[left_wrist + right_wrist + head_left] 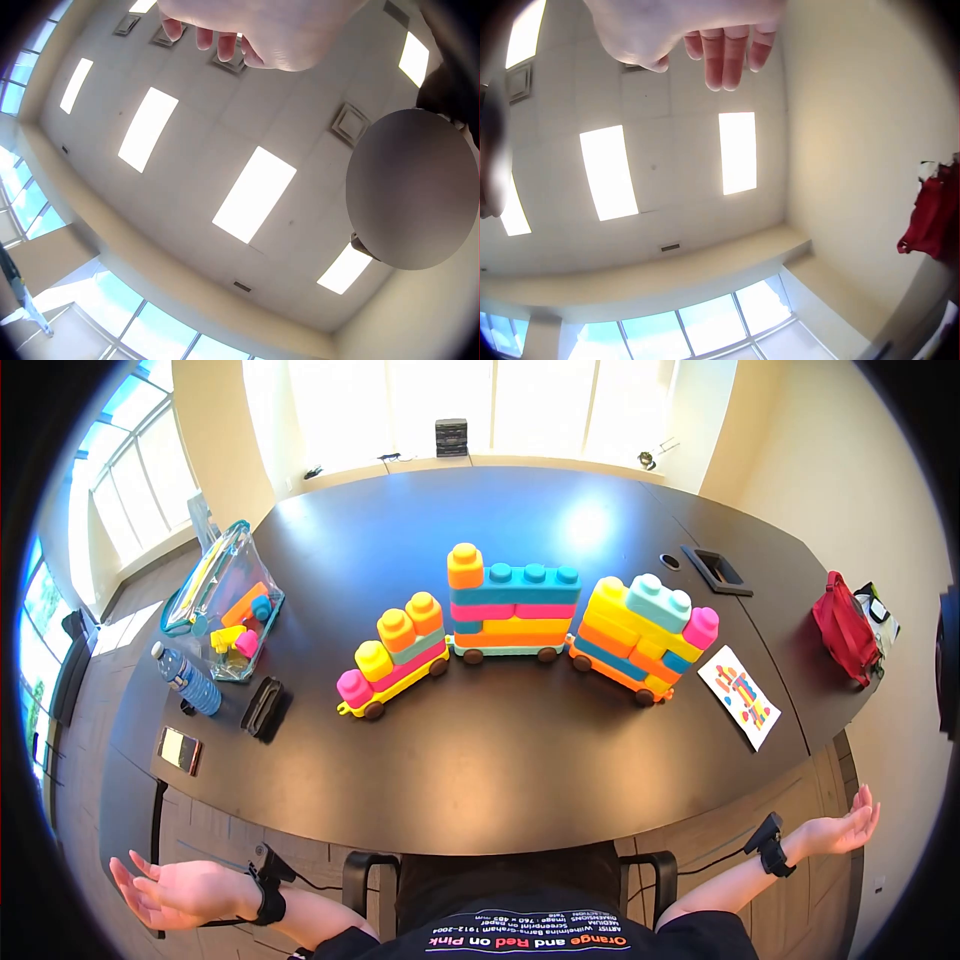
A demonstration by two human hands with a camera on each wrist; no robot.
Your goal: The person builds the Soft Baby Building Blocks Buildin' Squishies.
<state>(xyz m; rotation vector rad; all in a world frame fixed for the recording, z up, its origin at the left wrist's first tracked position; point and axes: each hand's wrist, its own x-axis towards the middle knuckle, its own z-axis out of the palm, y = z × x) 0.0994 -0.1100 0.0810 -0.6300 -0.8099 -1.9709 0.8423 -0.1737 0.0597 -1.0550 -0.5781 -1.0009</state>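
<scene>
My left hand [190, 890] is held out past the table's front edge, palm up, with loosely bent fingers and nothing in it. On the other side my right hand [838, 832] is also turned palm up, its fingers relaxed and holding nothing. Between and beyond them, a train of large toy building blocks stands on the table: a stepped left car [402, 650], a tall middle car [515, 605] with an orange block on top, and a right car [640, 635]. Both wrist views show relaxed fingers [204, 37] against the ceiling.
A picture sheet [722, 682] lies right of the train. At the left are a clear zip bag [225, 645] with blocks, a water bottle [188, 680], a dark case [264, 708] and a phone [180, 750]. A red bag [842, 628] sits at the far right. Chair armrests [368, 875] flank me.
</scene>
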